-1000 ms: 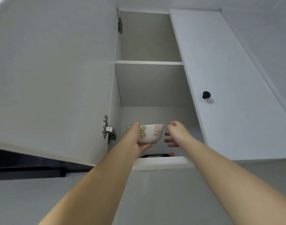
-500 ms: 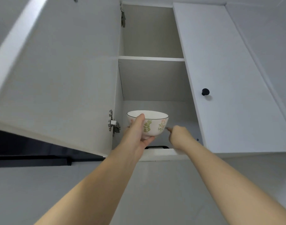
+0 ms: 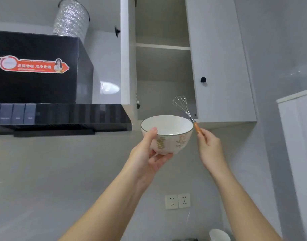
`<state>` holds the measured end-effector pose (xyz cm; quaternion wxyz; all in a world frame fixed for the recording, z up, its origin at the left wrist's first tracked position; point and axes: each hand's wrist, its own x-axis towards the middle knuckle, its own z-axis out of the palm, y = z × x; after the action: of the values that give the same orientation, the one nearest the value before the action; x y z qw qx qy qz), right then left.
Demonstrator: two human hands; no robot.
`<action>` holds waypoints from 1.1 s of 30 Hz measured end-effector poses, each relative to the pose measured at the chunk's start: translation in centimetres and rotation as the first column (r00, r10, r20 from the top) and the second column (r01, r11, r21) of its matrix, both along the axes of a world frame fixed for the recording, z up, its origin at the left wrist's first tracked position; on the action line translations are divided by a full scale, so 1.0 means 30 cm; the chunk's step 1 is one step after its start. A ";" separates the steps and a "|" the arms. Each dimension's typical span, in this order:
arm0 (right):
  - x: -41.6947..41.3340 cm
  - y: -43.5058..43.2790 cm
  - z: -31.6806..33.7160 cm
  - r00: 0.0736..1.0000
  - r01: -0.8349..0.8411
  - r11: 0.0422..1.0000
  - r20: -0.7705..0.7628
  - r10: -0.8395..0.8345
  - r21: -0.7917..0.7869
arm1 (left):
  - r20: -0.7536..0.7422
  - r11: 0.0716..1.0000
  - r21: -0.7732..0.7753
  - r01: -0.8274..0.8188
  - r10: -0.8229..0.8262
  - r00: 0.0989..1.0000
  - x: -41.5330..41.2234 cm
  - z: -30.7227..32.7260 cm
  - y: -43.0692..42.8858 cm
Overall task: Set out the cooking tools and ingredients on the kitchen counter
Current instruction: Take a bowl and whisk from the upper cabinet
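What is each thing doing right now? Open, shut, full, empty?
Bowl: upright, empty, held by the left hand.
Whisk: wires up, tilted, handle held by the right hand.
Left cupboard door: open.
Right cupboard door: shut.
Wall sockets: nothing plugged in.

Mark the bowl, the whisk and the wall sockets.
bowl [image 3: 171,144]: head view, patterned outer wall.
whisk [image 3: 196,127]: head view, orange handle.
wall sockets [image 3: 171,201]: head view, left plate's face.
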<state>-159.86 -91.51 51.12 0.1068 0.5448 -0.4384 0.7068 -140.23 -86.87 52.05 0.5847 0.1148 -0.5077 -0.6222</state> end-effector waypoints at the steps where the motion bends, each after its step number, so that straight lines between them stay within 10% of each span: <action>1: 0.043 0.073 -0.073 0.997 -0.049 0.998 0.058 0.048 0.026 | 0.009 1.000 0.030 0.011 -0.012 1.000 0.055 -0.053 0.060; 6: 0.292 0.345 -0.348 0.905 -0.365 0.906 0.310 0.291 0.216 | -0.008 0.990 0.140 0.011 -0.010 1.000 0.284 -0.271 0.264; 14: 0.653 0.558 -0.593 0.530 -0.836 0.472 0.640 0.557 0.281 | -0.001 0.961 0.203 -0.190 0.194 0.981 0.713 -0.553 0.441; 33: 1.639 0.103 -0.904 0.319 -0.940 0.079 0.770 0.552 0.333 | -0.037 0.700 0.496 -0.514 0.609 0.793 1.698 -0.957 0.218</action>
<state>-110.69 -88.43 24.01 -0.6330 0.4947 -0.3336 0.4933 -89.28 -80.34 23.35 0.7497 0.3375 -0.2240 -0.5233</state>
